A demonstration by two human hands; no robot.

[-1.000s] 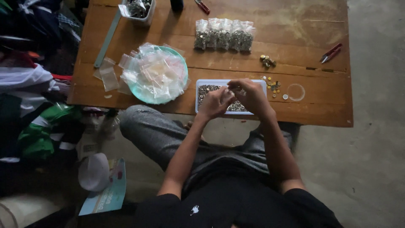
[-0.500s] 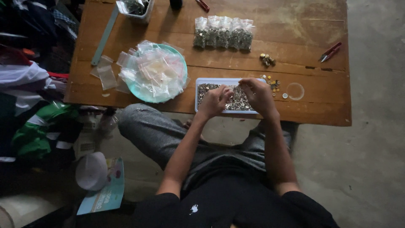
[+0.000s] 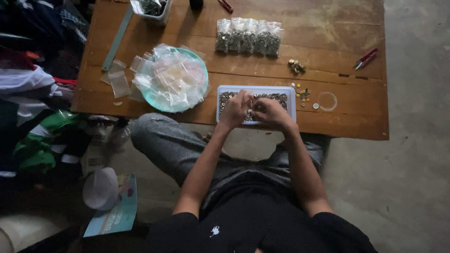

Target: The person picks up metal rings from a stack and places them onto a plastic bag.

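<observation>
Both the left hand (image 3: 236,108) and the right hand (image 3: 271,112) hover curled over the white tray (image 3: 256,89) of small metal pieces (image 3: 276,98), fingertips pinched together; what they grip I cannot tell; beyond the tray, filled bags (image 3: 248,36) wait in a row

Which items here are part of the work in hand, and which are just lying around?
In use: left hand, right hand, white tray of small metal parts, filled bags, plate of empty bags.
Lying about: red snips, clothes pile, white cap.
</observation>
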